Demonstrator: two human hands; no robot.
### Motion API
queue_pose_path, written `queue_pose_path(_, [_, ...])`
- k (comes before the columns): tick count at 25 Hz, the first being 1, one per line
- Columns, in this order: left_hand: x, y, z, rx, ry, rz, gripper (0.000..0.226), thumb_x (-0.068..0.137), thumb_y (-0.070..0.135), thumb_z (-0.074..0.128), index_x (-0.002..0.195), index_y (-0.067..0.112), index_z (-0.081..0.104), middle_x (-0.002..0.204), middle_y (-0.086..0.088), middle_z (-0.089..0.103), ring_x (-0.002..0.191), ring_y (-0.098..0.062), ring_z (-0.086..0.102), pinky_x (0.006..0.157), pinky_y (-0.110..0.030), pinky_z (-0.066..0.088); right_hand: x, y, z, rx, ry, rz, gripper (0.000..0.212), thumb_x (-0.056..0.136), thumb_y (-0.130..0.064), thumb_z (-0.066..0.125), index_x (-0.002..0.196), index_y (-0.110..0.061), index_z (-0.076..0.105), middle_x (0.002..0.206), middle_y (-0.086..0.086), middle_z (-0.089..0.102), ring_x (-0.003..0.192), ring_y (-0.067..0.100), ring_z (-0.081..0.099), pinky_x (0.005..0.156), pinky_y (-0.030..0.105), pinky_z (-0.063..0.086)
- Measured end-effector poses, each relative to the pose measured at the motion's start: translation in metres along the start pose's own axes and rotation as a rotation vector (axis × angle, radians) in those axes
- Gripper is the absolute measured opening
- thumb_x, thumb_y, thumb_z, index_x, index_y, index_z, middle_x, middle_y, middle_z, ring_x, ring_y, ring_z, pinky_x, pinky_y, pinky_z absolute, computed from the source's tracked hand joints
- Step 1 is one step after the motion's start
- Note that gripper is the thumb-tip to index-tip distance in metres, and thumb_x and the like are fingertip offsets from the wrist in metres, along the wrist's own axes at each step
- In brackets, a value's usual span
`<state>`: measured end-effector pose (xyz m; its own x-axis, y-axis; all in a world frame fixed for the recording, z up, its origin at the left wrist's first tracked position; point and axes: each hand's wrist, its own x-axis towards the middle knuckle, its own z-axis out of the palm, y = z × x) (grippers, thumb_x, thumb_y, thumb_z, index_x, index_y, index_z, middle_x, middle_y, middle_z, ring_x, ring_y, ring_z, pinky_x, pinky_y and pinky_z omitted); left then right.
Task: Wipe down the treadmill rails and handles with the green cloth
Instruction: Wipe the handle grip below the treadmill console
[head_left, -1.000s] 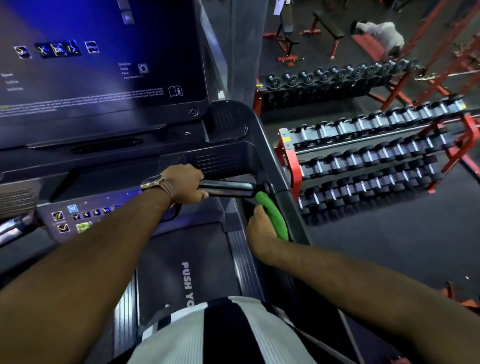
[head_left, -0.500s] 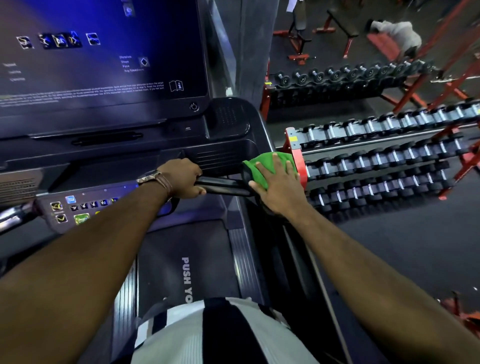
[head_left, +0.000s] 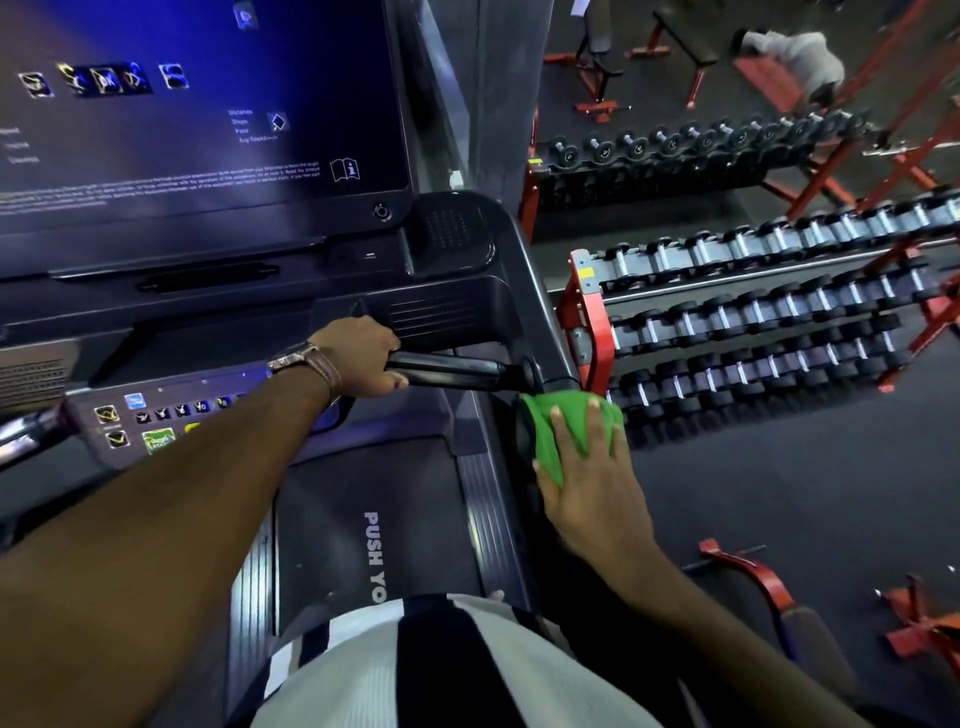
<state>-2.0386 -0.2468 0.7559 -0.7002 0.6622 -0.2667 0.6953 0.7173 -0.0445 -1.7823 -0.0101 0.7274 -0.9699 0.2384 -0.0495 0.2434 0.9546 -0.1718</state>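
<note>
Green cloth (head_left: 558, 434) lay draped over the right rail (head_left: 537, 312), just right of the frame's centre. The right hand (head_left: 592, 488) pressed it down, fingers straight and spread flat on it. The left hand (head_left: 358, 358) was curled tight round the black handle (head_left: 457, 370) at centre. A screen (head_left: 182, 104) glowed blue at upper left; dumbbell racks (head_left: 753, 306) filled the right.

Cloth (head_left: 569, 431) on rail (head_left: 524, 322), right of handle (head_left: 457, 370)
</note>
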Motion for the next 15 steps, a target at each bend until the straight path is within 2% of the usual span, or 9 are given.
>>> queue_pose_path(4, [0.000, 0.000, 0.002, 0.038, 0.016, -0.009, 0.051, 0.075, 0.061, 0.058, 0.105, 0.021, 0.066, 0.101, -0.002, 0.068, 0.093, -0.026, 0.064, 0.074, -0.035, 0.054, 0.104, -0.010, 0.000, 0.088, 0.049, 0.076, 0.068, 0.096, -0.049, 0.044, 0.153, -0.019, 0.024, 0.152, 0.025, 0.025, 0.131, 0.048, 0.037, 0.106, 0.054, 0.040])
queue_pose_path(7, [0.000, 0.000, 0.002, 0.030, 0.031, -0.015, 0.047, 0.075, 0.059, 0.060, 0.100, 0.020, 0.067, 0.098, -0.003, 0.069, 0.091, -0.027, 0.064, 0.072, -0.033, 0.052, 0.147, -0.016, -0.010, 0.144, 0.024, 0.121, 0.070, 0.095, -0.047, 0.050, 0.154, -0.023, 0.021, 0.153, 0.020, 0.028, 0.132, 0.042, 0.040, 0.106, 0.048, 0.039])
queue_pose_path(10, [-0.002, -0.001, 0.002, 0.023, 0.030, -0.015, 0.041, 0.075, 0.059, 0.060, 0.086, 0.020, 0.064, 0.088, -0.002, 0.068, 0.082, -0.027, 0.064, 0.065, -0.033, 0.051, 0.130, -0.015, -0.011, 0.128, 0.038, 0.100, 0.070, 0.092, -0.041, 0.056, 0.153, -0.027, 0.023, 0.152, 0.017, 0.028, 0.131, 0.040, 0.040, 0.101, 0.049, 0.046])
queue_pose_path(12, [-0.003, -0.001, 0.001, 0.032, 0.028, -0.017, 0.038, 0.076, 0.058, 0.060, 0.085, 0.021, 0.063, 0.088, -0.002, 0.068, 0.082, -0.027, 0.064, 0.063, -0.031, 0.048, 0.100, -0.013, -0.005, 0.101, 0.047, 0.072, 0.073, 0.090, -0.035, 0.058, 0.153, -0.031, 0.021, 0.154, 0.016, 0.023, 0.133, 0.041, 0.037, 0.098, 0.050, 0.049])
queue_pose_path(15, [-0.003, 0.002, 0.001, 0.029, 0.021, -0.021, 0.041, 0.075, 0.058, 0.059, 0.090, 0.020, 0.065, 0.093, -0.002, 0.068, 0.088, -0.028, 0.064, 0.066, -0.032, 0.049, 0.075, -0.010, 0.004, 0.029, 0.069, 0.027, 0.072, 0.090, -0.029, 0.055, 0.153, -0.033, 0.020, 0.158, 0.015, 0.017, 0.139, 0.044, 0.029, 0.106, 0.051, 0.043])
